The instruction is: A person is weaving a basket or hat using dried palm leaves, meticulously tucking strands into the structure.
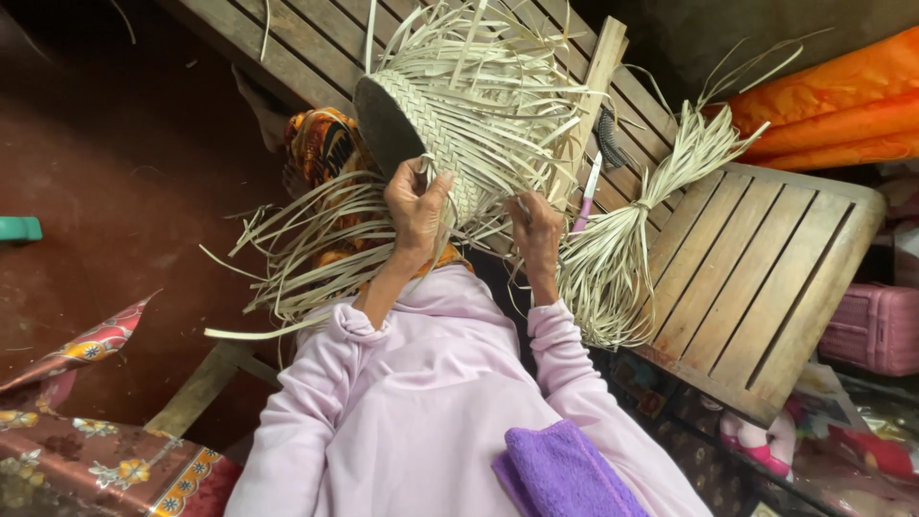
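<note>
A half-woven basket (421, 120) of pale flat straw strips lies on its side on my lap, its dark round base turned left and loose strip ends fanning up and right. My left hand (416, 204) grips the woven wall at its lower edge, thumb on top. My right hand (534, 235) pinches loose strips just right of the weave. More unwoven strips (297, 254) spill left over my patterned orange skirt (321, 144). Both arms wear pale lilac sleeves.
A tied bundle of straw strips (622, 249) lies on the slatted wooden bench (766, 278) at right, beside a pink-handled knife (587, 196) and a dark comb (611, 139). Orange cloth (842, 105) at top right, a pink case (876, 325), a purple cloth (560, 474), red floor at left.
</note>
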